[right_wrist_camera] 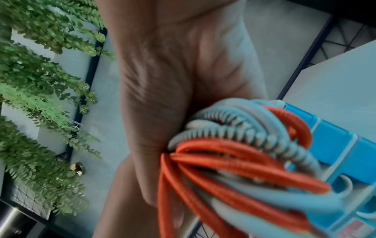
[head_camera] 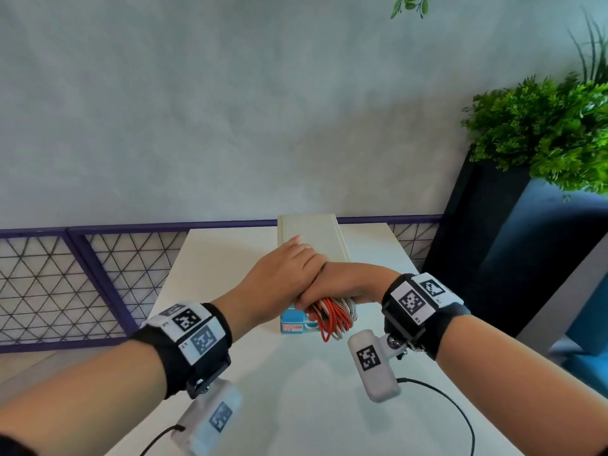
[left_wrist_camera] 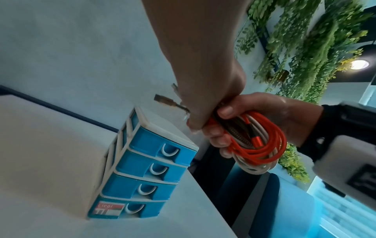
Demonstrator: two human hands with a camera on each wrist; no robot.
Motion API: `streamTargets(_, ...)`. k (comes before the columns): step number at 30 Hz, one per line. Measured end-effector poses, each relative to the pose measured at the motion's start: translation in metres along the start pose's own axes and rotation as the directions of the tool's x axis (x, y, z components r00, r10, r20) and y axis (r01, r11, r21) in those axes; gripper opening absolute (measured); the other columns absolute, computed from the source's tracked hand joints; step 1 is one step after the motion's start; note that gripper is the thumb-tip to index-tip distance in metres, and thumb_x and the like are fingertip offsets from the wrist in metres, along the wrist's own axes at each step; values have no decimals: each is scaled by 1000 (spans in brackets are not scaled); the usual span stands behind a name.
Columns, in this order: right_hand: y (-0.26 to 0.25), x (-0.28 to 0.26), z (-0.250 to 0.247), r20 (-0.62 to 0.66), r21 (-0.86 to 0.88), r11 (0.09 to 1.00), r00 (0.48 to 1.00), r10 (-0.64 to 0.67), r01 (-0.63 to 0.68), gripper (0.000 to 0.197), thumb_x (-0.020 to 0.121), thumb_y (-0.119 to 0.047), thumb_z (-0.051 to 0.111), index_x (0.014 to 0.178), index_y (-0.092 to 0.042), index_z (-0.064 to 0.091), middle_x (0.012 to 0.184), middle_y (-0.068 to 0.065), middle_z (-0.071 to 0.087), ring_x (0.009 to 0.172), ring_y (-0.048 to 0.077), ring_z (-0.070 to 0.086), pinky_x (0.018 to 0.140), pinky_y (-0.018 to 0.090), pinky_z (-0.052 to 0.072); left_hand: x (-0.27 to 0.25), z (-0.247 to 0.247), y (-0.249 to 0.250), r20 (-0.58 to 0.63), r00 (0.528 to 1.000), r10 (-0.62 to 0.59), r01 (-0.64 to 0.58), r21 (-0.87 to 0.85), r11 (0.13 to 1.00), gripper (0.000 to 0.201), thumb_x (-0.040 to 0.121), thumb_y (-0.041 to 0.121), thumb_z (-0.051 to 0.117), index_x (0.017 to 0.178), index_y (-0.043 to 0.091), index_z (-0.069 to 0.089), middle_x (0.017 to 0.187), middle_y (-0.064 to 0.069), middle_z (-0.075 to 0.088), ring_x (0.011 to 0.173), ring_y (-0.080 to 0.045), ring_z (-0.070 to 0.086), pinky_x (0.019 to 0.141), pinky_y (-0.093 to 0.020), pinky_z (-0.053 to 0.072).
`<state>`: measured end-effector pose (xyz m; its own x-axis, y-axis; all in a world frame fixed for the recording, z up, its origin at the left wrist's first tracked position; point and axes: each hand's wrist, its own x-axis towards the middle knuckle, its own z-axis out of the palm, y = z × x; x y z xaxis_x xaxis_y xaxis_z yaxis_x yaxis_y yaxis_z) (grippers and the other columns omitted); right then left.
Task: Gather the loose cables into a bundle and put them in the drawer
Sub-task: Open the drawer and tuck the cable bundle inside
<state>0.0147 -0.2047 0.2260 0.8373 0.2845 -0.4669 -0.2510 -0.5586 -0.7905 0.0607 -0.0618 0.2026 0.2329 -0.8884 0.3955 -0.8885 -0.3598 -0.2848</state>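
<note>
A bundle of orange, white and coiled grey cables (head_camera: 332, 315) hangs in loops from my right hand (head_camera: 329, 287), which grips it in a fist just above the front of the drawer unit (head_camera: 291, 320). My left hand (head_camera: 292, 258) lies over the right fist. In the left wrist view my left hand (left_wrist_camera: 203, 104) pinches the top of the bundle (left_wrist_camera: 258, 149), with metal plugs (left_wrist_camera: 164, 100) sticking out behind it. The blue and white drawer unit (left_wrist_camera: 154, 161) stands on the white table (left_wrist_camera: 50, 145) with all its drawers closed. The right wrist view shows the cables (right_wrist_camera: 234, 161) close up.
The table (head_camera: 296, 390) is narrow; its right edge drops off close beside the drawer unit. A dark planter with green foliage (head_camera: 543, 133) stands to the right. A purple-framed mesh rail (head_camera: 82, 274) runs along the wall behind.
</note>
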Motion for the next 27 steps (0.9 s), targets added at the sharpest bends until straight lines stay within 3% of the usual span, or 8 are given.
streamTargets(3, 0, 0, -5, -13, -7, 1000, 1000, 22, -22, 28, 82, -15, 69, 102, 4, 63, 89, 17, 67, 89, 32, 65, 94, 45, 52, 8, 2, -5, 42, 999, -13, 14, -40, 999, 30, 73, 11, 61, 103, 12, 56, 93, -3, 61, 84, -21, 58, 63, -28, 50)
streamTargets(6, -6, -1, -14, -134, -255, 965, 991, 31, -65, 44, 77, -35, 75, 105, -4, 63, 103, 16, 69, 99, 33, 67, 93, 40, 53, 10, 7, -8, 92, 993, -70, 67, 29, 997, 27, 66, 12, 67, 90, 11, 56, 81, -3, 61, 73, -22, 59, 46, -28, 38)
streamTargets(10, 1, -6, 0, -498, -649, 697, 863, -86, -305, 93, 67, -63, 73, 134, -10, 34, 124, 6, 56, 110, 25, 55, 92, 39, 46, 4, 14, -8, 263, 896, -358, 355, 61, 933, 27, 80, 23, 60, 102, 11, 49, 98, -7, 63, 88, -29, 60, 57, -33, 36)
streamTargets(14, 27, 7, 37, -547, -812, 417, 781, -301, -408, 102, 65, -63, 72, 140, -7, 32, 129, 7, 48, 120, 28, 46, 101, 48, 38, 5, 18, -1, 314, 865, -392, 418, -18, 908, 22, 79, 26, 57, 97, 15, 51, 93, -5, 66, 83, -29, 63, 59, -32, 40)
streamTargets(17, 42, 11, 39, -549, -826, 414, 710, -440, -382, 64, 47, -36, 88, 101, -11, 63, 83, 4, 65, 74, 26, 63, 65, 37, 52, 3, 17, 10, 388, 828, -404, 485, -135, 864, 23, 74, 25, 59, 95, 20, 54, 87, -1, 66, 79, -27, 63, 58, -30, 39)
streamTargets(19, 45, 10, 32, -483, -845, 461, 757, -441, -270, 43, 54, -21, 83, 89, -11, 60, 72, 4, 63, 60, 26, 63, 47, 30, 41, -1, 16, 14, 409, 811, -418, 519, -174, 837, 23, 72, 27, 59, 95, 24, 54, 86, 2, 65, 77, -25, 62, 58, -29, 39)
streamTargets(22, 47, 10, 28, -418, -859, 462, 825, -381, -222, 29, 82, -15, 58, 110, -11, 53, 100, 7, 66, 85, 32, 65, 60, 33, 37, -3, 18, 19, 455, 785, -421, 564, -243, 789, 25, 73, 28, 62, 96, 28, 54, 84, 7, 62, 74, -20, 58, 58, -27, 38)
streamTargets(27, 58, 12, 19, -404, -841, 504, 846, -348, -195, 30, 85, -21, 56, 114, -13, 54, 108, 6, 66, 93, 30, 64, 67, 32, 39, 2, 31, 19, 558, 745, -366, 605, -331, 724, 34, 68, 38, 69, 96, 30, 52, 92, 10, 64, 84, -17, 62, 61, -27, 41)
